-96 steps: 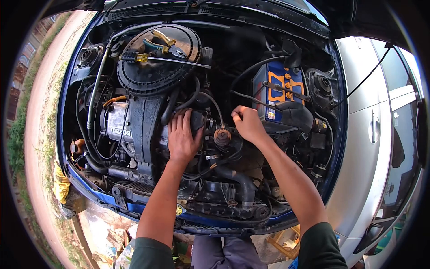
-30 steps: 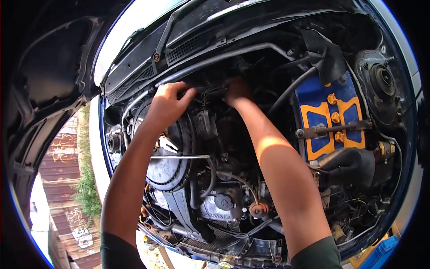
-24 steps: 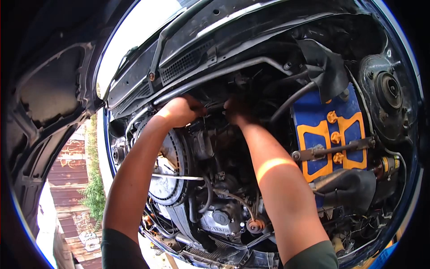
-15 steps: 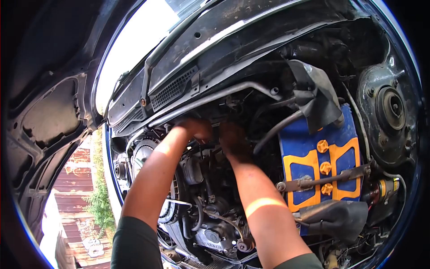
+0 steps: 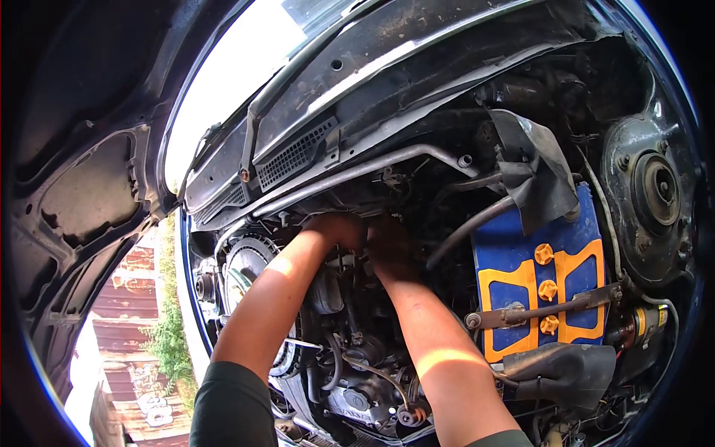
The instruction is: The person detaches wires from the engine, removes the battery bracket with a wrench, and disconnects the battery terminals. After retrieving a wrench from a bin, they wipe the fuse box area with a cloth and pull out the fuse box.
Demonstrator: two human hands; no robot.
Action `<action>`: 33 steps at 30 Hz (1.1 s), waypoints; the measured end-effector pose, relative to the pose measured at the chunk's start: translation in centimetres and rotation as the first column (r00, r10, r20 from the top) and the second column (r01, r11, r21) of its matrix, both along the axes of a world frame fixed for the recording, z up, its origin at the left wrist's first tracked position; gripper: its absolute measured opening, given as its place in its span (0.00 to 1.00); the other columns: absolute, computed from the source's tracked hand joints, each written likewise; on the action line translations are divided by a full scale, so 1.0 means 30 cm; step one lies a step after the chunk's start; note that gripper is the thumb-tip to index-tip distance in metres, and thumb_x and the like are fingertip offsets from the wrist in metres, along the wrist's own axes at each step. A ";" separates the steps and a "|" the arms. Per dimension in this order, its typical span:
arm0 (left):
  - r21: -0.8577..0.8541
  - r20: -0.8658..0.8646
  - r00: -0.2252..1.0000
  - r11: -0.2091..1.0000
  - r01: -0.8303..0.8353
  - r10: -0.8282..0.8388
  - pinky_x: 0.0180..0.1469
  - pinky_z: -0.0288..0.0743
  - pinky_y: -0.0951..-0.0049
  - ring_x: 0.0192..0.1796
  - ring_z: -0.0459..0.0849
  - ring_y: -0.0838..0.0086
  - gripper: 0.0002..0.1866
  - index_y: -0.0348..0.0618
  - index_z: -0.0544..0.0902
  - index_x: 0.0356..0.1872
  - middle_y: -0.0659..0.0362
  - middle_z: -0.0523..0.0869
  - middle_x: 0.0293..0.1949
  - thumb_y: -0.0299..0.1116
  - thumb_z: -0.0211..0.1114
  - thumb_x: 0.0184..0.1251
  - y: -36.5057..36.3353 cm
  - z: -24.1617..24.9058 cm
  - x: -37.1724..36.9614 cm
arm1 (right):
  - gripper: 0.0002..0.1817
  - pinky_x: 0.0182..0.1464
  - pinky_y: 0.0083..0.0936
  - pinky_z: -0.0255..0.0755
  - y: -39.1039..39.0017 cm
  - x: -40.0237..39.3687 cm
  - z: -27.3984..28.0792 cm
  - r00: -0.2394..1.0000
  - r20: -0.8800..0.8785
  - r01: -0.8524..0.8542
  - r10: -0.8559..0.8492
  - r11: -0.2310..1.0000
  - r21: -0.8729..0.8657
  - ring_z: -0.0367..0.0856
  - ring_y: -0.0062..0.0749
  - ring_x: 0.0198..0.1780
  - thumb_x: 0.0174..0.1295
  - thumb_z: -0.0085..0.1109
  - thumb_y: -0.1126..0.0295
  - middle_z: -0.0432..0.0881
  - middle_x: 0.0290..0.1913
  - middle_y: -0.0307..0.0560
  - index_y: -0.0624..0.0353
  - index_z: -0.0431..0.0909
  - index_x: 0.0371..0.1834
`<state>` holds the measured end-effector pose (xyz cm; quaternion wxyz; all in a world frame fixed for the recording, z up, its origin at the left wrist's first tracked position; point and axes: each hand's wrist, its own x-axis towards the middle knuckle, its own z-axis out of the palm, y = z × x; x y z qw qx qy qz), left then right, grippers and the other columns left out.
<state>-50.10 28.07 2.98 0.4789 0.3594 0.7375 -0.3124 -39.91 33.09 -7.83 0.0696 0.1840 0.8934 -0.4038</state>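
While the left hand (image 5: 337, 228) earlier lay on the engine (image 5: 361, 401), it now reaches into shadow at the engine's rear, near the metal pipe (image 5: 357, 173), just beside the right hand (image 5: 387, 244). Cannot tell whether either grips anything; fingertips hidden. Blue battery (image 5: 506, 267) right of both.

1. The left arm (image 5: 272, 302) rises from the lower left of the frame, slanting up and right, its forearm bright with light below the wrist.
2. The right arm (image 5: 439, 346) comes from the bottom, right of centre, and leans up and left, a bright band crossing its forearm.
3. The left hand (image 5: 341, 229) and right hand (image 5: 386, 242) are side by side near the centre, in deep shadow; whether they touch is unclear.
4. Their fingers and grip cannot be made out.
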 end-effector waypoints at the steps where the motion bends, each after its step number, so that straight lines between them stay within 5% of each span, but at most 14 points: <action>1: 0.002 -0.005 1.000 1.000 0.004 -0.004 0.60 0.84 0.55 0.53 0.93 0.57 0.26 0.46 0.92 0.59 0.51 0.95 0.53 0.50 0.76 0.64 0.007 0.018 0.000 | 0.15 0.59 0.44 0.87 -0.022 -0.016 -0.045 1.000 -0.005 0.004 -0.004 1.000 0.002 0.92 0.48 0.58 0.75 0.57 0.63 0.92 0.56 0.55 0.57 0.92 0.51; 4: 0.052 -0.084 0.991 0.992 0.111 -0.107 0.57 0.85 0.52 0.49 0.93 0.55 0.17 0.42 0.94 0.49 0.49 0.95 0.51 0.42 0.71 0.66 -0.038 0.040 -0.039 | 0.15 0.63 0.45 0.85 -0.032 -0.032 -0.042 0.992 0.010 0.130 -0.130 0.987 -0.097 0.90 0.48 0.62 0.75 0.57 0.65 0.90 0.58 0.56 0.57 0.91 0.53; 8: 0.080 -0.125 0.990 0.994 0.075 -0.065 0.60 0.84 0.51 0.54 0.92 0.51 0.21 0.51 0.93 0.54 0.48 0.95 0.47 0.50 0.76 0.66 -0.118 0.078 -0.084 | 0.14 0.66 0.47 0.82 0.017 0.022 0.054 0.999 0.026 -0.025 0.025 1.000 -0.017 0.88 0.49 0.64 0.75 0.56 0.69 0.89 0.60 0.57 0.57 0.90 0.54; 10: 0.338 -0.214 0.966 0.918 0.210 -0.142 0.58 0.84 0.50 0.53 0.92 0.52 0.21 0.51 0.93 0.54 0.48 0.95 0.47 0.48 0.77 0.64 -0.184 0.063 -0.092 | 0.14 0.66 0.47 0.81 0.006 0.012 0.039 0.998 -0.057 -0.020 0.022 0.999 0.033 0.88 0.50 0.63 0.75 0.55 0.69 0.89 0.60 0.56 0.58 0.89 0.54; 11: 0.192 -0.168 0.985 0.979 0.073 -0.040 0.59 0.85 0.51 0.53 0.93 0.54 0.21 0.52 0.94 0.55 0.49 0.95 0.47 0.45 0.78 0.61 -0.182 0.036 -0.114 | 0.14 0.63 0.46 0.83 0.002 0.004 0.028 0.989 -0.137 0.074 -0.061 0.993 0.089 0.89 0.49 0.62 0.76 0.56 0.67 0.90 0.58 0.54 0.55 0.90 0.54; 13: 0.210 -0.181 0.983 0.978 0.008 0.030 0.59 0.85 0.51 0.52 0.93 0.54 0.21 0.52 0.94 0.55 0.49 0.95 0.47 0.43 0.77 0.60 -0.145 0.049 -0.108 | 0.14 0.60 0.45 0.84 0.002 0.013 0.057 0.969 -0.210 0.160 -0.131 0.979 0.125 0.90 0.48 0.61 0.76 0.57 0.65 0.91 0.57 0.52 0.53 0.91 0.54; 16: 0.278 -0.231 0.973 0.959 0.053 0.014 0.56 0.88 0.54 0.49 0.95 0.56 0.20 0.50 0.94 0.51 0.50 0.96 0.47 0.43 0.75 0.57 -0.152 0.053 -0.117 | 0.14 0.64 0.48 0.81 0.011 0.027 0.117 0.976 -0.077 0.197 -0.206 0.974 -0.112 0.88 0.53 0.62 0.73 0.59 0.69 0.89 0.60 0.54 0.56 0.90 0.54; 18: 0.313 -0.272 0.956 0.930 0.195 -0.109 0.56 0.87 0.53 0.48 0.94 0.53 0.20 0.47 0.95 0.49 0.47 0.95 0.46 0.43 0.75 0.56 -0.164 0.043 -0.121 | 0.14 0.66 0.52 0.78 -0.060 0.086 0.116 0.840 -0.266 0.447 -0.473 0.881 -0.156 0.86 0.57 0.63 0.69 0.61 0.72 0.87 0.60 0.56 0.58 0.90 0.54; 19: 0.303 -0.271 0.955 0.931 0.201 -0.117 0.56 0.87 0.53 0.48 0.94 0.53 0.20 0.47 0.95 0.49 0.47 0.95 0.46 0.43 0.75 0.56 -0.159 0.031 -0.126 | 0.14 0.66 0.52 0.78 -0.066 0.106 0.107 0.837 -0.262 0.452 -0.481 0.877 -0.165 0.86 0.57 0.63 0.69 0.61 0.72 0.87 0.60 0.56 0.58 0.90 0.54; 21: 0.134 -0.324 0.928 0.962 0.239 -0.185 0.58 0.87 0.53 0.48 0.94 0.50 0.22 0.44 0.95 0.47 0.44 0.95 0.46 0.44 0.78 0.54 -0.136 0.019 -0.126 | 0.14 0.65 0.54 0.78 -0.056 0.146 0.089 0.661 -0.562 0.482 -0.497 0.855 -0.190 0.85 0.60 0.63 0.66 0.66 0.72 0.87 0.58 0.57 0.56 0.90 0.54; 25: 0.160 -0.326 0.935 0.967 0.199 -0.138 0.57 0.87 0.52 0.48 0.94 0.50 0.22 0.40 0.95 0.43 0.42 0.94 0.45 0.44 0.80 0.50 -0.105 0.074 -0.085 | 0.14 0.62 0.53 0.79 -0.007 0.189 0.096 0.656 -0.631 0.369 -0.414 0.905 -0.211 0.86 0.59 0.59 0.64 0.71 0.71 0.87 0.55 0.56 0.53 0.90 0.53; 27: 0.175 -0.305 0.949 0.975 0.135 -0.076 0.56 0.87 0.52 0.47 0.94 0.50 0.21 0.40 0.96 0.40 0.43 0.95 0.43 0.42 0.81 0.46 -0.083 0.090 -0.067 | 0.15 0.59 0.50 0.79 -0.004 0.181 0.114 0.741 -0.427 0.218 -0.517 0.788 -0.575 0.85 0.58 0.55 0.60 0.75 0.71 0.87 0.53 0.56 0.54 0.90 0.51; 31: 0.098 -0.265 0.963 0.992 0.078 -0.050 0.55 0.87 0.53 0.46 0.94 0.51 0.20 0.39 0.95 0.35 0.43 0.95 0.41 0.42 0.82 0.43 -0.060 0.077 -0.068 | 0.12 0.57 0.48 0.79 -0.030 0.141 0.047 0.695 -0.488 0.142 -0.528 0.766 -0.627 0.86 0.58 0.55 0.61 0.74 0.73 0.87 0.51 0.57 0.57 0.88 0.49; 33: 0.214 -0.306 0.947 0.962 0.172 -0.101 0.43 0.87 0.56 0.34 0.93 0.61 0.14 0.41 0.93 0.32 0.52 0.93 0.28 0.38 0.81 0.48 -0.082 0.062 -0.072 | 0.14 0.57 0.46 0.78 -0.048 0.133 0.021 0.642 -0.542 0.127 -0.542 0.772 -0.622 0.87 0.57 0.55 0.64 0.73 0.74 0.89 0.50 0.57 0.59 0.86 0.52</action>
